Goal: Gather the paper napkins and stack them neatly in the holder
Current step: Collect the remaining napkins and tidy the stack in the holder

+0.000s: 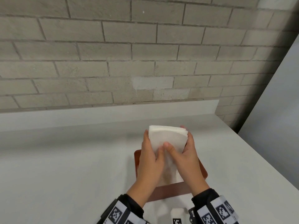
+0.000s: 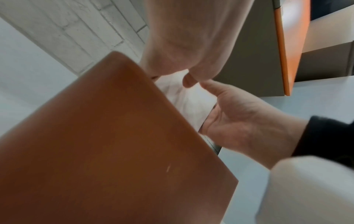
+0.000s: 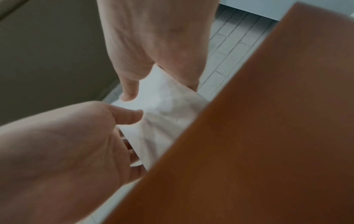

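Note:
A thick stack of white paper napkins point(image 1: 168, 138) stands upright, its lower part down inside the brown holder point(image 1: 202, 168) on the white table. My left hand point(image 1: 151, 152) grips the stack's left edge, and my right hand point(image 1: 182, 153) grips its right edge with the thumb across the front. In the left wrist view my left hand point(image 2: 172, 45) pinches the napkins point(image 2: 184, 97) just beyond the holder's brown wall point(image 2: 114, 136), with the right hand point(image 2: 239, 118) beside it. From the right wrist, my right hand point(image 3: 157, 45) and left hand point(image 3: 57, 151) hold the napkins point(image 3: 164, 118) behind the holder point(image 3: 268, 121).
The white table point(image 1: 64, 159) runs back to a low white upstand and a grey brick wall point(image 1: 113, 54). Its right edge point(image 1: 267, 157) slants close by the holder. A small white object with a black-and-white marker point(image 1: 177, 215) lies just in front of the holder.

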